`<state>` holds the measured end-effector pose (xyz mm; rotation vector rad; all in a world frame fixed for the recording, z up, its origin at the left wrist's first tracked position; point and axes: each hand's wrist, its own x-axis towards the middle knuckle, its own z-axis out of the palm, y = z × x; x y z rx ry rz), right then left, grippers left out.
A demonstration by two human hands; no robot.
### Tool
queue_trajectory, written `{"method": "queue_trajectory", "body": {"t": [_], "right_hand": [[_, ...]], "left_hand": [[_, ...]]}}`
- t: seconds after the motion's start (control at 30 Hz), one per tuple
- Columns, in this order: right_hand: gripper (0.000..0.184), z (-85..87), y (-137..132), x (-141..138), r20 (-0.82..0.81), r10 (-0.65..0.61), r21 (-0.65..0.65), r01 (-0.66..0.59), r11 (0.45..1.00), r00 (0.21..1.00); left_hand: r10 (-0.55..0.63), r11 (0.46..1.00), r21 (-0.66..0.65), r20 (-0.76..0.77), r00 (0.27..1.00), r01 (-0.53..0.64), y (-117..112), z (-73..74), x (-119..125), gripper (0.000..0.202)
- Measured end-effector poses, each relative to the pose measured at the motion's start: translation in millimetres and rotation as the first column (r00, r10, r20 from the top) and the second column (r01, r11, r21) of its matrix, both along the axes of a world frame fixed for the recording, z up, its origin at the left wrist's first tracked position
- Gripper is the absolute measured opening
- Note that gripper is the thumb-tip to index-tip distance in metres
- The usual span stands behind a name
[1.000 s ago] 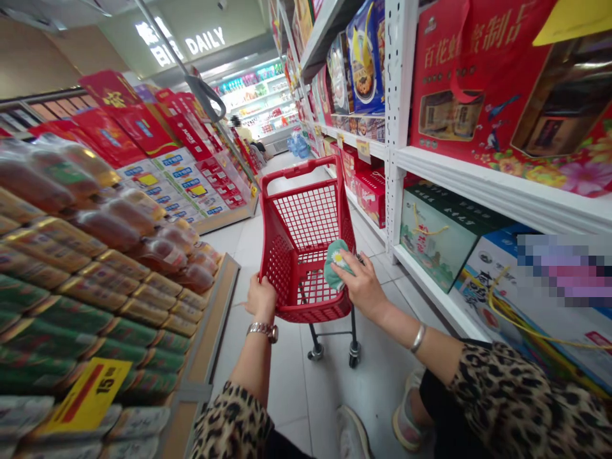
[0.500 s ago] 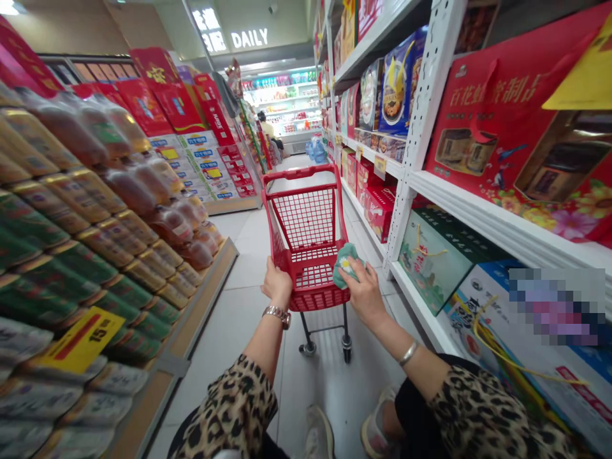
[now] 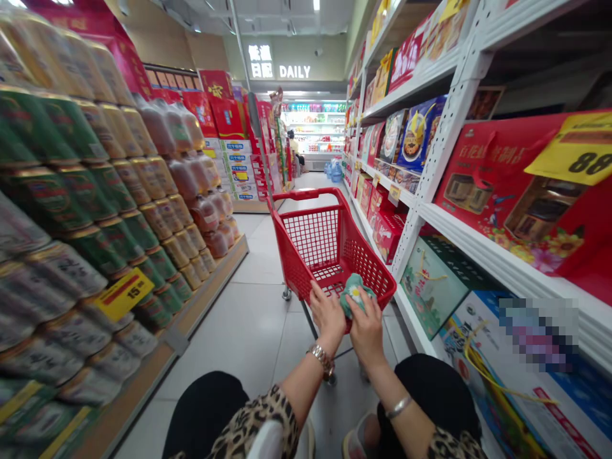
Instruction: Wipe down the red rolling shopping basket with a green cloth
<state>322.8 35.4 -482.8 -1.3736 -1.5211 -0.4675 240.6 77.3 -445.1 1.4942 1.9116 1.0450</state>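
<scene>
- Drawing closer together since the earlier view, your left hand [image 3: 327, 312] and right hand [image 3: 366, 328] are working side by side at the near edge of the red shopping cart [image 3: 368, 264], which is sitting at an angle in the aisle.
- Your right fingers [image 3: 357, 308] are pressing on the teal fabric bundle [image 3: 354, 298], which has a white-and-yellow daisy on it and is lying at the cart's near rim, partly inside the basket. You cannot tell from this view whether they are clenched on it or only touching it.
- Your left fingers [image 3: 319, 298] are spreading just beside the bundle, over the rim. Whether they are gripping that rim cannot be told.
- So far, the bundle is the only thing you are handling at the cart, and neither hand is reaching toward the goods on either side.
- On your left, green-and-gold cans [image 3: 48, 197] and bottled drinks [image 3: 184, 178] are stacking up the display, with a yellow price tag [image 3: 123, 294] showing 15.
- On your right, red gift boxes [image 3: 516, 191] are standing on a white metal shelf [image 3: 502, 268], beneath a yellow price tag [image 3: 574, 150] showing 88.
</scene>
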Motion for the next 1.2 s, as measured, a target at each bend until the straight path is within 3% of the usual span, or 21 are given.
{"method": "queue_trajectory", "body": {"t": [0.13,0.23,0.43,0.53,0.63,0.73,0.87,0.93,1.03,1.2], "right_hand": [[0.042,-2.9,-23,33,0.033,0.012,0.008,-0.012,1.000,0.999],[0.040,-3.3,-27,69,0.040,0.009,-0.056,-0.007,0.998,0.999],[0.039,-1.3,-7,152,-0.024,-0.078,-0.186,0.072,0.980,0.997],[0.039,0.9,-1,167,-0.101,-0.145,-0.224,0.119,0.967,0.984],[0.041,3.0,2,159,-0.140,-0.192,-0.238,0.155,0.959,0.971],[0.041,8.1,10,146,-0.156,-0.250,-0.242,0.208,0.948,0.956],[0.039,23.6,26,135,-0.156,-0.229,-0.287,0.177,0.941,0.961],[0.038,33.1,34,127,-0.159,-0.205,-0.317,0.147,0.937,0.966],[0.037,46.1,41,101,-0.159,-0.147,-0.316,0.091,0.944,0.976],[0.038,68.7,35,24,-0.179,0.028,-0.171,-0.059,0.983,0.983]], "left_hand": [[-0.117,0.992,0.041,-0.010,0.993,0.117,-28,-10.3,-15,0.063],[-0.106,0.987,0.125,0.010,0.994,0.104,-22,-3.0,-44,0.062],[0.078,0.972,0.221,0.008,0.997,-0.078,23,51.4,-121,0.063],[0.139,0.958,0.263,-0.065,0.988,-0.117,43,78.6,-150,0.062],[0.152,0.939,0.336,-0.193,0.969,-0.081,66,105.1,-165,0.061],[0.097,0.924,0.378,-0.379,0.920,0.058,88,132.8,-171,0.062],[-0.100,0.912,0.261,-0.607,0.788,0.316,105,156.0,-172,0.046],[-0.145,0.885,0.235,-0.683,0.716,0.403,104,156.5,-172,0.045],[-0.076,0.838,0.319,-0.736,0.673,0.443,88,148.6,-171,0.049],[0.012,0.745,0.436,-0.766,0.643,0.505,49,135.8,-167,0.047]]}}
